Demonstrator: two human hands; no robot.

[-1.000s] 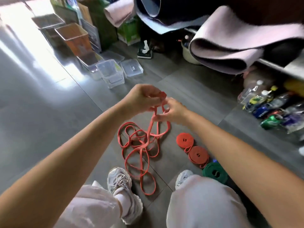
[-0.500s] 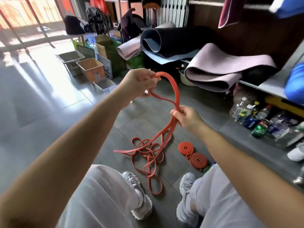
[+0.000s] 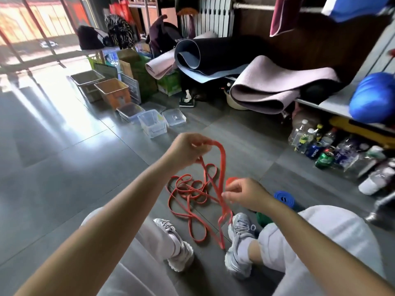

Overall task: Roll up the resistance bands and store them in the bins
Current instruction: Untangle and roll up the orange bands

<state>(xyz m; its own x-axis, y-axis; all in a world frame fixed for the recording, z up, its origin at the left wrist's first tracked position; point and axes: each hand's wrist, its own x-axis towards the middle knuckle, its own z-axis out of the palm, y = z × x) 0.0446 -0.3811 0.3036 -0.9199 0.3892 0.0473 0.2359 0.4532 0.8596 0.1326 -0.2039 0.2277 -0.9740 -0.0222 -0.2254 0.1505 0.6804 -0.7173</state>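
A: Whereabouts of the red resistance band [image 3: 224, 167]?
B: Mostly heaped in loose tangles on the grey floor [image 3: 64, 167], between the left shoe [image 3: 177, 244] and the right shoe [image 3: 239, 246]. One long loop lifted clear of the heap.
A: Held how?
B: Top of the loop pinched in the left hand [image 3: 188, 148], fingers curled tight round it. Lower down, two strands nipped between thumb and forefinger of the right hand [image 3: 245, 193]; remaining fingers loosely bent.
A: Anything rolled already?
B: Just beside the right hand: a red roll [image 3: 232, 180] half hidden behind the knuckles, a blue roll [image 3: 284, 197], a green roll [image 3: 264, 218] by the right knee. All on the floor.
A: And the bins?
B: Well beyond the hands: a clear bin [image 3: 152, 123] with a flat lid [image 3: 174, 117] next to it, then an orange bin [image 3: 113, 90] and a grey bin [image 3: 87, 79] further back. Bottles [image 3: 316, 146] off to the right, rolled mats [image 3: 267, 88] on the shelf above.
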